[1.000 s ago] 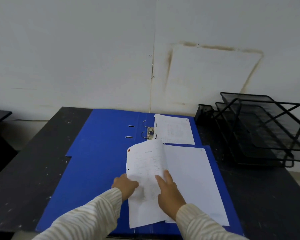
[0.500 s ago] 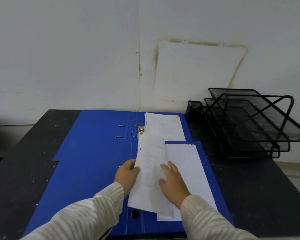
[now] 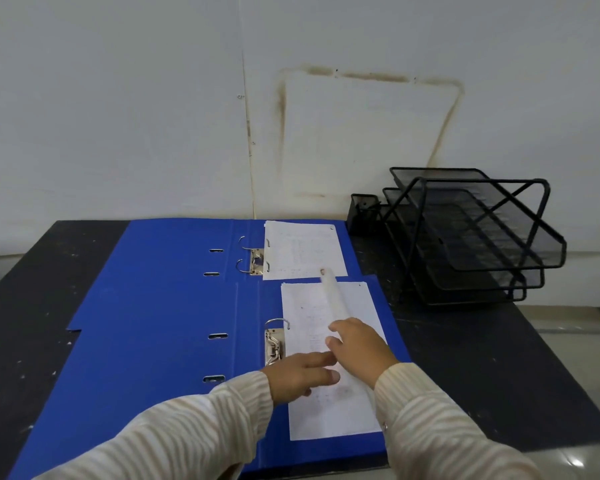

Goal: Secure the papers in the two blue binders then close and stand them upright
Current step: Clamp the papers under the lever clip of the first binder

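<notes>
Two blue binders lie open and flat on a black table, the far binder [image 3: 174,251] partly under the near binder [image 3: 160,351]. Each has white papers on its right half: the far papers [image 3: 305,251] and the near papers [image 3: 312,313]. The far ring mechanism [image 3: 253,263] stands open. The near ring mechanism [image 3: 274,341] is bare, its lower end hidden by my left hand. My right hand [image 3: 361,351] grips a lifted sheet [image 3: 333,296], seen edge-on and curving over the near papers. My left hand [image 3: 302,374] rests flat on those papers beside the rings.
A black mesh letter tray [image 3: 471,237] with stacked tiers stands at the back right, a small black mesh holder [image 3: 362,213] to its left. A white wall rises right behind the table [image 3: 465,358]. The table's right edge drops off to a pale floor.
The lifted sheet has swung from the left over to the right, above the near papers, and the near ring mechanism now shows. My left hand has let go and lies flat.
</notes>
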Demonstrator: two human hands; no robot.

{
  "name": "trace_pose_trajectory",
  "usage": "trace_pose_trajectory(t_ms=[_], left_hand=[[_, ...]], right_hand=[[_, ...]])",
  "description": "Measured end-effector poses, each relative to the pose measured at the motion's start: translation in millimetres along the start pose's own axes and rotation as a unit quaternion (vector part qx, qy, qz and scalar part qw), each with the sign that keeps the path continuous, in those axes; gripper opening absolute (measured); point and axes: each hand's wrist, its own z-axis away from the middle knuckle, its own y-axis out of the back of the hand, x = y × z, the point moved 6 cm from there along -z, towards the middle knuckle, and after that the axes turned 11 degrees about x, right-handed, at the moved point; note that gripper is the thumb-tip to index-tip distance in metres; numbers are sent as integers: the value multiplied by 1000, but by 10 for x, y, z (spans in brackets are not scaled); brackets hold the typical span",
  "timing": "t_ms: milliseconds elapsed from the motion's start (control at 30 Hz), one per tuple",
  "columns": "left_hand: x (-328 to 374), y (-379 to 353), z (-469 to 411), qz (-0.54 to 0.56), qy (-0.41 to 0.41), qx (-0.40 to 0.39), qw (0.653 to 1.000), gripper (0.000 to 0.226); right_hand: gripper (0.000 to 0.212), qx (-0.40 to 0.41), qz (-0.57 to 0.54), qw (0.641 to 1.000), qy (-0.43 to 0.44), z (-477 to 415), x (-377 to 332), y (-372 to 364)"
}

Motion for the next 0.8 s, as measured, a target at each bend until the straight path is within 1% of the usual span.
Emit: trace_pose_trajectory(t_ms=[67, 133, 167, 233, 300, 367, 433, 500, 567, 600, 633, 667, 700, 733, 767, 800], left_hand=[[-33, 4, -34, -76, -21, 43, 996, 62], [-57, 96, -65, -122, -51, 141, 981, 46], [-72, 170, -70, -124, -63, 195, 971, 38], [-143, 345, -59, -106, -66, 281, 952, 29], [-258, 517, -44, -86, -41, 324, 941, 26], [-372, 643, -31, -93, -6, 333, 938, 23], [-471, 713, -15, -133, 22, 316, 939, 23], [-561, 700, -2, -154, 44, 276, 948, 19], [-622, 677, 13, -157, 50, 253, 953, 16], [-638, 671, 23, -154, 51, 249, 955, 16], [-639, 672, 30, -148, 53, 248, 956, 17], [-640, 682, 28, -143, 55, 246, 957, 18], [-641, 692, 20, -140, 58, 243, 958, 19], [-659, 700, 8, -136, 64, 236, 960, 20], [-652, 700, 8, -132, 67, 231, 961, 22], [-651, 704, 6, -127, 70, 227, 963, 24]], right_hand=[[36, -28, 59, 998, -8, -18, 129, -67], [33, -52, 126, 991, 3, -4, 217, -160], [31, -53, 154, 987, 10, 6, 253, -204], [31, -28, 200, 979, 38, 22, 282, -277], [32, 14, 236, 968, 89, 42, 241, -343], [30, 29, 292, 941, 168, 88, 141, -443], [25, 1, 356, 910, 212, 127, 105, -553], [27, -50, 436, 875, 205, 137, 171, -614], [33, -109, 501, 844, 158, 116, 291, -626], [35, -138, 511, 838, 132, 109, 329, -619], [37, -157, 498, 845, 113, 98, 333, -615], [39, -166, 464, 864, 104, 80, 297, -617], [39, -164, 403, 895, 98, 52, 239, -620], [38, -155, 312, 933, 91, 24, 167, -643], [37, -144, 212, 963, 85, 7, 92, -650], [37, -142, 138, 976, 88, 2, 21, -680]])
